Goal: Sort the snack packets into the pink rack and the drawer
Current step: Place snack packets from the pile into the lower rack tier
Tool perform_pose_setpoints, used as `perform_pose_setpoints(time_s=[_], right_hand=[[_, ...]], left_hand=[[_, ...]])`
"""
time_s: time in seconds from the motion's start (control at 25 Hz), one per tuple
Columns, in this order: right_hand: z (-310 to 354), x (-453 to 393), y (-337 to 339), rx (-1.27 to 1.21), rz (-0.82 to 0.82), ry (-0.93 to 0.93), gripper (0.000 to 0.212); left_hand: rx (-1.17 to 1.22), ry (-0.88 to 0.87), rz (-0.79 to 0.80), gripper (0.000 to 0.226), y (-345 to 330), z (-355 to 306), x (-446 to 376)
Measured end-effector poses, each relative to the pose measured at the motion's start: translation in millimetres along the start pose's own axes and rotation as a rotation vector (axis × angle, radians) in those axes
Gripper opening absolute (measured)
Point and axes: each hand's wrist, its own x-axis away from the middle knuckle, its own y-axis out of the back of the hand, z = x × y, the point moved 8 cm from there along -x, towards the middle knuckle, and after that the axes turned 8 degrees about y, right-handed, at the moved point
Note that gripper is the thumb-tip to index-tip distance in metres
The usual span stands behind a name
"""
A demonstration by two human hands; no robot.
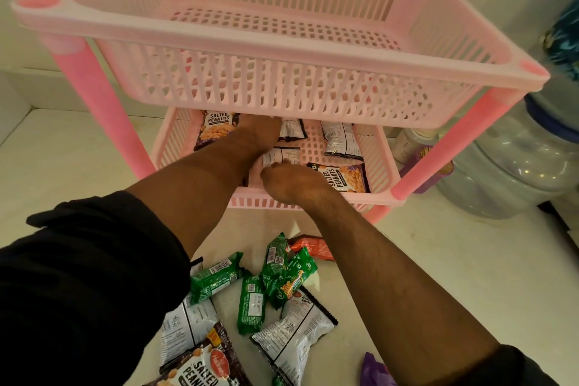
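Observation:
A pink two-tier rack (282,84) stands on the pale counter. Its top basket holds nothing. Several salted peanut packets (341,138) lie in the lower tray (380,150). My left hand (257,131) reaches deep into that tray, its fingers hidden under the top basket, touching a packet there. At the tray's front, my right hand (291,182) pinches the edge of a white-backed peanut packet (282,157). On the counter near me lie several green snack packets (275,279), an orange one (310,246) and more peanut packets (291,338).
A large clear water jug (513,160) and a small white jar (410,141) stand right of the rack. A purple bag corner (374,371) lies at the bottom right. A pale wall rises behind the rack.

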Motion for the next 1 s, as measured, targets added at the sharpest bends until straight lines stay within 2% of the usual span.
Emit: perform_pose_setpoints(time_s=[0.08, 0.2, 0.28, 0.44, 0.52, 0.6, 0.68, 0.76, 0.92, 1.0], right_hand=[[-3, 6, 9, -0.063, -0.092, -0.028, 0.036], [-17, 28, 26, -0.232, -0.306, -0.102, 0.046], [-26, 49, 35, -0.241, -0.446, -0.097, 0.041], [-31, 99, 40, -0.219, -0.7, -0.022, 0.029], [-29, 118, 37, -0.18, -0.772, 0.007, 0.024], [-27, 134, 29, -0.179, -0.81, 0.016, 0.024], [-27, 147, 16, -0.183, -0.823, -0.002, 0.023], [-30, 154, -8, -0.206, -0.759, -0.036, 0.023], [-25, 155, -78, -0.193, -0.468, -0.04, 0.041], [-22, 155, -115, -0.126, -0.329, -0.064, 0.06]], left_hand=[[0.022, 0.019, 0.034, 0.038, 7, 6, 8], [0.201, 0.096, 0.017, 0.036, 20, 25, 25], [0.212, 0.091, -0.014, 0.044, 29, 30, 43], [0.246, 0.073, -0.02, 0.076, 36, 28, 94], [0.282, 0.064, -0.041, 0.08, 42, 22, 125], [0.355, 0.034, -0.081, 0.074, 48, 15, 156], [0.426, -0.01, -0.166, 0.06, 53, 12, 190], [0.494, -0.031, -0.216, 0.049, 48, 13, 221], [0.504, 0.001, -0.222, 0.041, 16, 23, 271], [0.487, 0.069, -0.2, 0.042, -2, 33, 289]])
